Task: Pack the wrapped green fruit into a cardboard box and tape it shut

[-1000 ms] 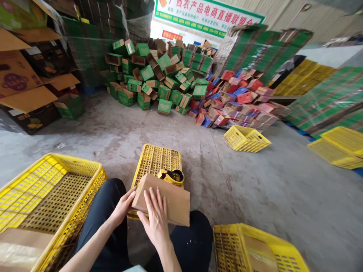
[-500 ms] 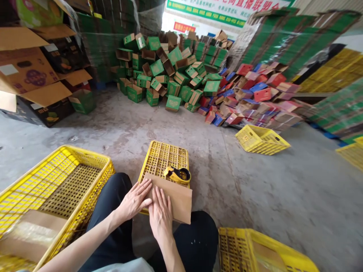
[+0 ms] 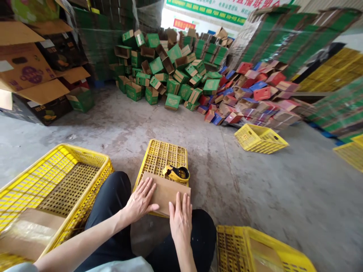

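A flat brown piece of cardboard (image 3: 166, 194) lies across the near end of an upturned yellow crate (image 3: 167, 151) between my knees. On its left end my left hand (image 3: 141, 198) rests with fingers outstretched. My right hand (image 3: 181, 217) presses flat on the right end, its fingers straight and pointing away from me. Just beyond the cardboard, a yellow and black tape dispenser (image 3: 177, 173) lies on the crate. Whether anything is under the cardboard is hidden.
At my left stands a yellow crate (image 3: 109, 166) with a taped brown package (image 3: 34, 232) inside. Another yellow crate (image 3: 255, 234) at lower right holds cardboard. A yellow crate (image 3: 261, 139) sits farther right. Behind are heaps of green boxes (image 3: 172, 101) and red-blue boxes (image 3: 262, 93).
My right hand has slid right along the cardboard, from beside my left hand to the right end. The left hand has barely moved, and its thumb now lies free on the cardboard.
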A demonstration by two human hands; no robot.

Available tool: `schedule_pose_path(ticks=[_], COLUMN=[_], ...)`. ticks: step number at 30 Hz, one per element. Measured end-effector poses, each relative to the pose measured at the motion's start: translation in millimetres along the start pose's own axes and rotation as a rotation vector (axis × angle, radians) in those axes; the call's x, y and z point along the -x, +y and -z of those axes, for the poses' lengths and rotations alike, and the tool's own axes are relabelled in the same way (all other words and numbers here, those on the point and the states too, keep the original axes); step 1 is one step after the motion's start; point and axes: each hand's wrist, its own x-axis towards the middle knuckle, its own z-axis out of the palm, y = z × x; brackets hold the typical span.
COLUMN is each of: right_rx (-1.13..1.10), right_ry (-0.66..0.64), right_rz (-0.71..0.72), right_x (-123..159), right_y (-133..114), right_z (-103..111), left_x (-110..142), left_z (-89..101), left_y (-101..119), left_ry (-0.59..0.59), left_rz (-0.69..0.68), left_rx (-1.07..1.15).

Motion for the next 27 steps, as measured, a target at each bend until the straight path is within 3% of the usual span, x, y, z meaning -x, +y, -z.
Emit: schedule_pose_path(ticks=[7,12,18,22,27], right_rx=[-0.126,-0.157,-0.090,-0.085,-0.171], right_ry=[0.045,0.018,-0.007,-0.049,-0.081], right_rz=[0.124,0.157,0.049,0.059,0.225], right_x=[2,3,3,3,-6], right_y=[-15,-10,-12,-31,-71], right_z=[-8,-9,-10,-11,-12], left_x=[-18,-10,1,4,-2], left_z=[-3.4,2.6,-3.6,-8.6,-9.8], left_y=[22,8,-14,-12,1], left_ry=[-0.089,-0.069,0.017,0.027,0.013], left_rz=[-0.106,-0.155,0.004,0.033,0.022], left_rx=[0.138,0.191,0.091,0.093,0.140])
